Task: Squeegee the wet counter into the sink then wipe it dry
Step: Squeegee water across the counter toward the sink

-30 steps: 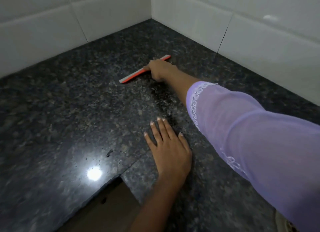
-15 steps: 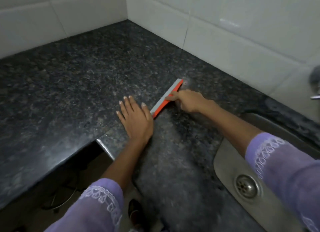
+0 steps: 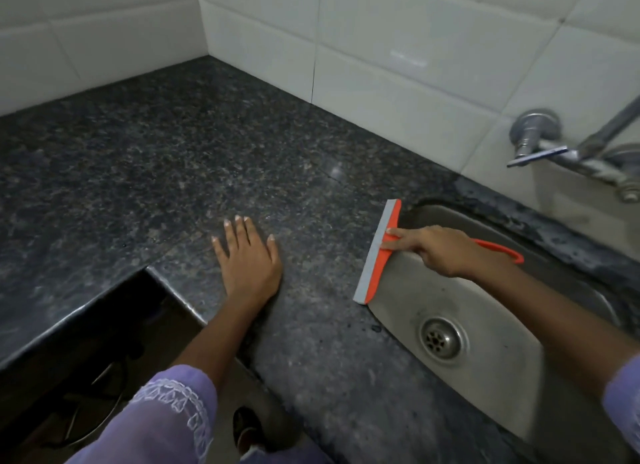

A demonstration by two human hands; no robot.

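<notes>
My right hand (image 3: 438,250) grips an orange squeegee (image 3: 378,252) with a grey rubber blade. The blade lies along the left rim of the steel sink (image 3: 485,325), and the orange handle loop sticks out behind my wrist over the basin. My left hand (image 3: 247,261) rests flat, fingers spread, on the dark speckled granite counter (image 3: 173,173), well left of the blade. A round drain (image 3: 441,339) sits in the sink floor below the blade.
White tiled walls (image 3: 398,65) meet in a corner at the back. A metal tap (image 3: 554,148) juts from the wall above the sink at right. The counter's front edge steps inward at lower left, with dark space and my foot (image 3: 247,429) below.
My right hand has dragged the squeegee from the back corner rightward across the counter to the sink's rim. My left hand stays flat on the counter. The view has swung toward the sink.
</notes>
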